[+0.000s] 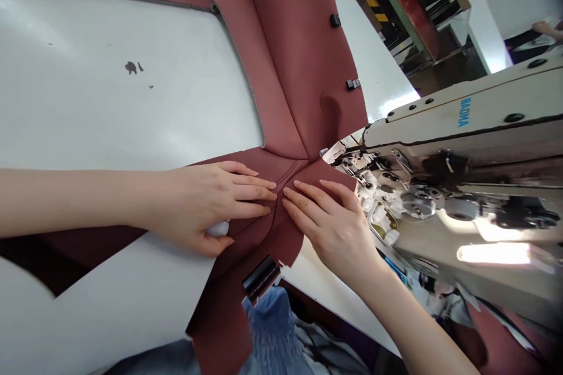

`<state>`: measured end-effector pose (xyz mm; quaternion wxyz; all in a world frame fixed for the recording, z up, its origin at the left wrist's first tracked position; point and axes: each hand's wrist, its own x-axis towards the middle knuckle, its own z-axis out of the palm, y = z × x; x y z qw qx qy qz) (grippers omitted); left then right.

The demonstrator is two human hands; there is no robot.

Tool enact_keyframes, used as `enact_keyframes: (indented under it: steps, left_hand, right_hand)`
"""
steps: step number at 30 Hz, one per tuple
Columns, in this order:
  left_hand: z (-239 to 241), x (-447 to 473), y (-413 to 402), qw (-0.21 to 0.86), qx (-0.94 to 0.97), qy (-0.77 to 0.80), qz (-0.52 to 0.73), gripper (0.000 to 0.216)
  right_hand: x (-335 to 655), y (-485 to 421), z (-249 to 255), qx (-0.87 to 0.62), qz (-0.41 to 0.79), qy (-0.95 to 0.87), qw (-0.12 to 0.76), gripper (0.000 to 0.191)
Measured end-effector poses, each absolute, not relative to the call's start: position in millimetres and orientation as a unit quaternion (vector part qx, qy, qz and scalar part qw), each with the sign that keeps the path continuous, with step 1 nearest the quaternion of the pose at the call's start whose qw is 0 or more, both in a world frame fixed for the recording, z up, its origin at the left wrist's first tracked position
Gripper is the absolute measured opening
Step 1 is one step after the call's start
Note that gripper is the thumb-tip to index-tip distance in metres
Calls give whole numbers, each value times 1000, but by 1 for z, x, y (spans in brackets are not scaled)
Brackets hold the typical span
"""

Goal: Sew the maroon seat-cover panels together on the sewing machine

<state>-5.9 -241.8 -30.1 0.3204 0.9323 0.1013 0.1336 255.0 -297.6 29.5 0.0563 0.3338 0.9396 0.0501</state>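
Observation:
A dark red leather-like cover (281,64), sewn from several panels, lies on the white table. My left hand (206,199) rests flat on it near the seams, fingers stretched to the right. A small light grey thing (219,228) shows between that thumb and forefinger; I cannot make out its kind or whether it is gripped. Just right of the seam, my right hand (334,225) lies on the cover with fingers extended, its tips close to the left fingertips. Two black clips (335,20) sit on the cover's right edge.
A sewing machine (440,146) stands at the right, close to my right hand. Under my hands, the white table (109,111) extends left. A black strip (261,277) and gathered blue cloth (272,319) are at the near edge. Another person's arm (545,28) shows at the far right.

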Motion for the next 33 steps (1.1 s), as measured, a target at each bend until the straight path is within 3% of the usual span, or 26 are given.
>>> enact_keyframes:
  steps: [14, 25, 33]
  left_hand:
    - [-31, -5, -241, 316, 934, 102, 134, 53]
    - [-32, -5, -241, 319, 934, 97, 126, 54]
    - [-33, -6, -243, 304, 940, 101, 121, 54]
  right_hand:
    - [256, -298, 30, 324, -6, 946, 30, 25]
    - [253, -300, 33, 318, 34, 947, 32, 23]
    - [249, -302, 37, 283, -40, 957, 47, 28]
